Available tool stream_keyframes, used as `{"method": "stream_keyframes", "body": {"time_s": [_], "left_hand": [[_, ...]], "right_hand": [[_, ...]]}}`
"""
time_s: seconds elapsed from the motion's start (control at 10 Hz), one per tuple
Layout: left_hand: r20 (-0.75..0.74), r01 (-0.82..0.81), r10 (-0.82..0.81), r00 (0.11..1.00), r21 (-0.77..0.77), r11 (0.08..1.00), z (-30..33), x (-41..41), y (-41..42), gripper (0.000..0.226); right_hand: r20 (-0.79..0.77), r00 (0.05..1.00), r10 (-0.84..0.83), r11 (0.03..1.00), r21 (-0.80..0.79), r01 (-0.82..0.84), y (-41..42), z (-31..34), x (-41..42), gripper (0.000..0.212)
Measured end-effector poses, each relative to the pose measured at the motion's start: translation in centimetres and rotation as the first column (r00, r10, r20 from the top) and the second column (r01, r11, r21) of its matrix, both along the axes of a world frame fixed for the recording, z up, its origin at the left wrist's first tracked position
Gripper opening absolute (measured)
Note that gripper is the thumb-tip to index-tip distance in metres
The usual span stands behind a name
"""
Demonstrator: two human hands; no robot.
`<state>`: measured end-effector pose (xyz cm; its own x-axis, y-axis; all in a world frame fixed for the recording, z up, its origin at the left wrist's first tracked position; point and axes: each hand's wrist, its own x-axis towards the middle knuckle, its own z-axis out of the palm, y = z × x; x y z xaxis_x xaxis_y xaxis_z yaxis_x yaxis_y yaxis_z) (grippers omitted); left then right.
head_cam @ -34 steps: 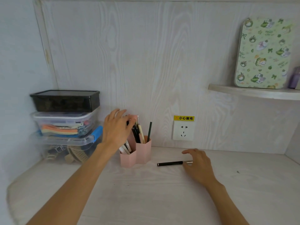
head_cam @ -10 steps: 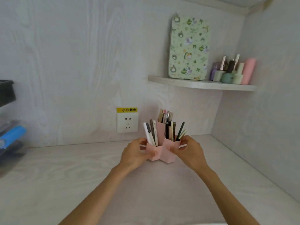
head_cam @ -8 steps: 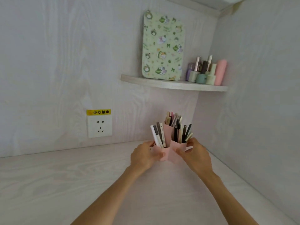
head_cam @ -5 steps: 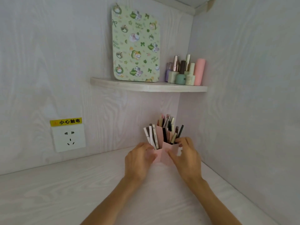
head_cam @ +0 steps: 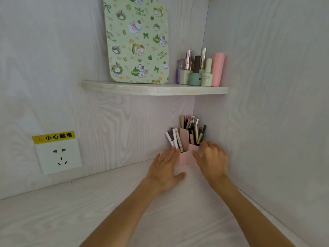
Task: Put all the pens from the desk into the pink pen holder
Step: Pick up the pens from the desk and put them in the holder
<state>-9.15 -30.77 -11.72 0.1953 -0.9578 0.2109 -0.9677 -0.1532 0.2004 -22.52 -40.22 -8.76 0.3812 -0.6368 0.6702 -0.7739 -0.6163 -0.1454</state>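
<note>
Now the left hand [head_cam: 164, 168] and right hand [head_cam: 212, 160], fingers straightening, are letting go of the pink pen holder [head_cam: 187, 155], newly slid into the tabletop [head_cam: 71, 211] corner, pens [head_cam: 175, 139] all apparently inside.

We've got one view only, head-worn, wide-angle, so no second view to share anything with. It looks forward and slightly down into the right rear corner of the desk [head_cam: 53, 220]. Both forearms enter from the bottom edge, so we sit close, at arm's reach of the corner. The frame tops out past the corner shelf [head_cam: 154, 90]; the wall socket [head_cam: 59, 155] sits at left. Straight edges bow near the borders.
</note>
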Motion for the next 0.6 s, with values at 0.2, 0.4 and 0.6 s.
{"method": "stream_keyframes", "body": {"time_s": [0.2,0.4,0.6], "left_hand": [[0.012,-0.011,0.009,1.000,0.139,0.990,1.0,-0.1,-1.1,0.078],[-0.240,0.003,-0.040,0.970,-0.154,0.988,1.2,-0.6,2.0,0.075],[-0.413,-0.042,-0.088,0.907,-0.296,0.954,2.6,-3.2,12.9,0.029]], "right_hand": [[0.051,0.998,-0.028,0.999,0.039,0.026,0.0,-0.5,0.0,0.023],[0.160,0.987,-0.002,0.976,0.216,-0.033,0.1,1.3,-0.8,0.020],[0.474,0.871,0.129,0.929,0.249,-0.274,3.3,5.1,-5.9,0.017]]}}
